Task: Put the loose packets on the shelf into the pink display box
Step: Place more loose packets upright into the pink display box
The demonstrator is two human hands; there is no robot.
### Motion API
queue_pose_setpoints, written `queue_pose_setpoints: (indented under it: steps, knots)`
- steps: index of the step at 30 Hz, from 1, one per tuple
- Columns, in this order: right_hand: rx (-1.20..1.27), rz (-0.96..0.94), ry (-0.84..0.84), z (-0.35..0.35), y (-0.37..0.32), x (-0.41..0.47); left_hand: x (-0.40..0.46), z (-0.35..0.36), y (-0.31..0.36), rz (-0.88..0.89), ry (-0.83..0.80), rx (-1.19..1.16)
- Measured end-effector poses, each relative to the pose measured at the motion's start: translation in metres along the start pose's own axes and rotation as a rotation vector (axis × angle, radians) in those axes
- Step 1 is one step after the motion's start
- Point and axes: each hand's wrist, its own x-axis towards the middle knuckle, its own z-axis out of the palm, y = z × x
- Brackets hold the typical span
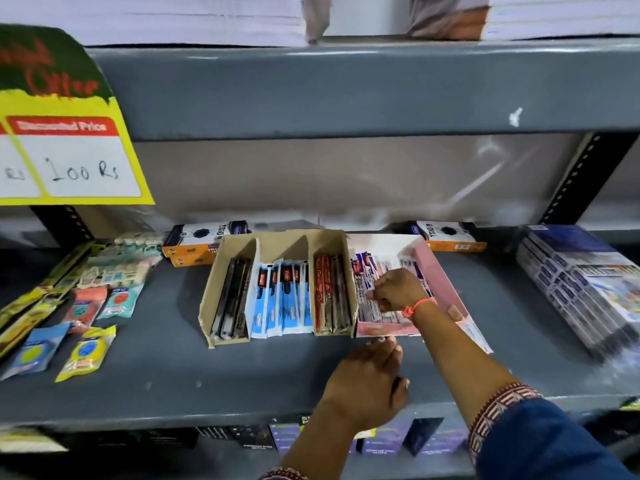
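The pink display box point(437, 275) stands on the grey shelf point(173, 368), right of centre, with several white, blue and red packets point(367, 271) lying inside. My right hand point(398, 289) is inside the box, fingers pressed down on the packets there; whether it grips one I cannot tell. My left hand point(372, 374) rests on the shelf just in front of the box, fingertips touching its front lip, holding nothing. A flat packet or flap point(476, 336) pokes out under my right forearm at the box's front right corner.
A cardboard tray point(216, 289) with three compartments of pen packets touches the pink box's left side. Small colourful packets point(86, 353) lie at the shelf's left. Orange and black boxes point(194, 242) stand behind. Stacked blue packs point(581, 289) sit right. A yellow price sign point(69, 150) hangs upper left.
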Motion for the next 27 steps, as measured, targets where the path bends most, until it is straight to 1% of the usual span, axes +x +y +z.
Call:
queue_pose_setpoints:
  steps: [3, 5, 7, 8, 10, 12, 14, 15, 16, 19, 20, 23, 27]
  knots:
    - [-0.030, -0.043, 0.058, -0.006, 0.001, -0.006, 0.000, 0.002, 0.001, 0.022, 0.032, 0.011]
    - [-0.074, -0.064, 0.069, -0.012, 0.004, -0.014, 0.000, 0.001, 0.000, 0.009, 0.045, -0.017]
    - [-0.110, -0.095, 0.119, -0.022, 0.009, -0.025, -0.001, -0.001, 0.000, -0.020, 0.052, -0.062]
    - [-0.104, -0.113, 0.180, -0.028, 0.013, -0.031, 0.000, -0.001, 0.000, -0.023, 0.043, -0.109]
    - [-0.045, -0.113, 0.384, -0.039, 0.023, -0.042, 0.001, -0.001, -0.001, -0.040, -0.008, -0.186]
    - [0.045, -0.054, 0.589, -0.052, 0.039, -0.051, 0.001, 0.001, 0.000, -0.068, -0.036, -0.175]
    - [0.118, 0.010, 0.687, -0.064, 0.060, -0.057, 0.003, 0.006, 0.005, -0.086, -0.072, -0.140]
    - [0.108, 0.048, 0.685, -0.069, 0.070, -0.060, 0.004, 0.009, 0.008, -0.090, -0.095, -0.119]
    - [0.059, 0.082, 0.649, -0.073, 0.080, -0.062, 0.005, 0.011, 0.012, -0.089, -0.122, -0.103]
    - [-0.177, 0.136, 0.421, -0.073, 0.098, -0.064, 0.012, 0.016, 0.020, -0.045, -0.173, -0.074]
    - [-0.217, 0.124, 0.381, -0.071, 0.100, -0.063, 0.015, 0.017, 0.022, -0.022, -0.176, -0.074]
    - [-0.255, 0.111, 0.395, -0.066, 0.102, -0.059, 0.024, 0.018, 0.025, 0.035, -0.174, -0.075]
    - [-0.203, 0.150, 0.380, -0.068, 0.101, -0.051, 0.026, 0.022, 0.024, 0.042, -0.175, -0.097]
